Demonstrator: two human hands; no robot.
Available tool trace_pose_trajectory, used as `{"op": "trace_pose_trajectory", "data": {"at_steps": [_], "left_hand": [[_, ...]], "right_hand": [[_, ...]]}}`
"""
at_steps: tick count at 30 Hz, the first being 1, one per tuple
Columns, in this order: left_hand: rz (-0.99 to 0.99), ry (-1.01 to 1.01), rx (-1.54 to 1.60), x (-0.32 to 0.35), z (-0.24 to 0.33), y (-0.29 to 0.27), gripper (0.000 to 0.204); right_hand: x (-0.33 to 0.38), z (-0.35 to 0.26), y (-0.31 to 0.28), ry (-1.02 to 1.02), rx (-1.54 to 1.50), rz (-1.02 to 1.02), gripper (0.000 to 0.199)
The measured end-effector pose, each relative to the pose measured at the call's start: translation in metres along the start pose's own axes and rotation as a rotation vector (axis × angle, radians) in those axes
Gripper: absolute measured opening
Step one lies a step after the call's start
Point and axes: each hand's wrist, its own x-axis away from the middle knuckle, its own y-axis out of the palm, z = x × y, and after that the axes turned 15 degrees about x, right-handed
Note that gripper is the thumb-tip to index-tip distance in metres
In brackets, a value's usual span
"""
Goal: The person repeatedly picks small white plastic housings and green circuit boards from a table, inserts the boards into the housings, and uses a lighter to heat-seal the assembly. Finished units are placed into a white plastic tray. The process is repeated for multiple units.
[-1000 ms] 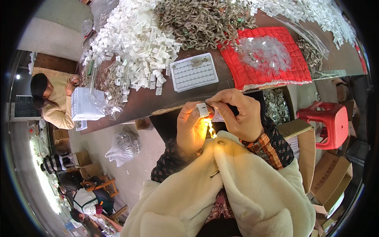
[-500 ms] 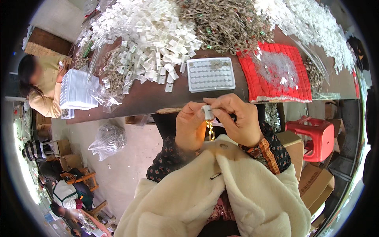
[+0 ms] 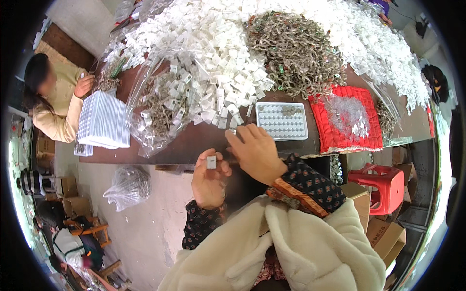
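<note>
My left hand [image 3: 208, 182] is closed on a small white plastic case [image 3: 211, 162], held upright at its fingertips just off the table's front edge. The gold chain that hung below the case earlier does not show now. Over that table edge my right hand [image 3: 255, 153] reaches out with bent fingers spread apart. Its fingertips are beside the near end of a large pile of similar white cases [image 3: 221, 97]. Whether they touch one cannot be made out. To the right of this hand lies a white tray [image 3: 282, 137] with rows of round hollows, some filled with small silvery discs.
Metal chains [image 3: 293, 53] are heaped behind the tray. A red cloth [image 3: 320, 128] bears small clear pieces. At left are a plastic bag [image 3: 162, 123] of parts, stacked white trays [image 3: 103, 121] and a co-worker [image 3: 56, 104]. A red stool [image 3: 383, 186] stands at right.
My hands have parted. The left drew left and down with the white case; the right let go of it and moved to the table edge by the pile. The view has shifted.
</note>
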Motion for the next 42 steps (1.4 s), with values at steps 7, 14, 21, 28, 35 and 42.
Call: {"op": "trace_pose_trajectory", "data": {"at_steps": [7, 14, 21, 28, 35, 42], "left_hand": [[0.022, 0.041, -0.224, -0.005, 0.012, -0.004, 0.013], [-0.008, 0.121, -0.321, -0.012, 0.011, 0.003, 0.012], [0.039, 0.095, -0.342, -0.010, 0.007, 0.003, 0.012], [-0.093, 0.086, -0.326, -0.019, -0.003, 0.029, 0.021], [-0.270, 0.033, -0.390, -0.017, -0.037, 0.057, 0.027], [-0.353, -0.116, -0.308, -0.025, -0.036, 0.050, 0.021]], "right_hand": [[0.005, -0.006, 0.023, -0.075, 0.199, -0.033, 0.019], [-0.006, 0.004, 0.018, -0.064, 0.269, 0.098, 0.026], [-0.018, 0.010, 0.016, -0.066, 0.181, -0.043, 0.022], [-0.023, 0.019, -0.024, 0.298, -0.848, -0.165, 0.022], [-0.001, 0.030, -0.070, 0.507, -1.094, -0.255, 0.034], [0.026, 0.128, -0.066, 0.562, -0.275, 0.227, 0.011]]}}
